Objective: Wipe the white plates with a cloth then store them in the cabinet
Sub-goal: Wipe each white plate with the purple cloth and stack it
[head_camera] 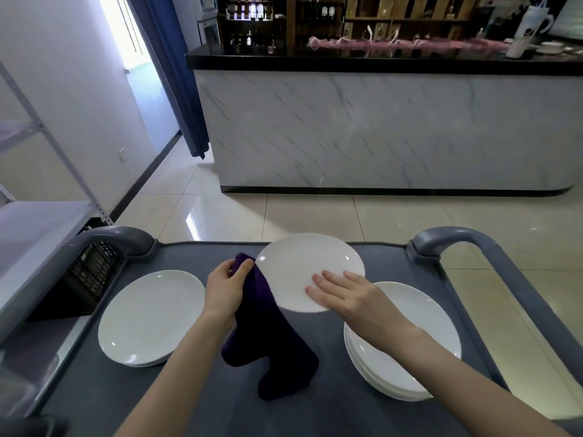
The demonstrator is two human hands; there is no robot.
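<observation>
Middle plate (pixel 303 266): white, at the centre of the cart (pixel 195 405), between the left plate (pixel 151 316) and the right stack (pixel 419 357); seemingly raised and tilted, near rim hidden

Cloth (pixel 271 342): dark purple, bunched at the top, hanging down onto the cart top, touching the middle plate's left rim

Left hand (pixel 225 290): fingers and thumb curled round the cloth's upper end, just beside the rim

Right hand (pixel 344 294): fingers straight and spread, lying flat on the middle plate's face

Left plate: flat on the cart (possibly two stacked, hard to tell)

Right stack: several white plates, partly under the right forearm

Cabinet: not identifiable here

Step in hand, as judged: wiping the middle plate. For a good job: steady with the flat hand, gather the loose tail of cloth, wipe in overlapping arcs from rim to centre, turn over for the back, keep clear of the right stack
</observation>
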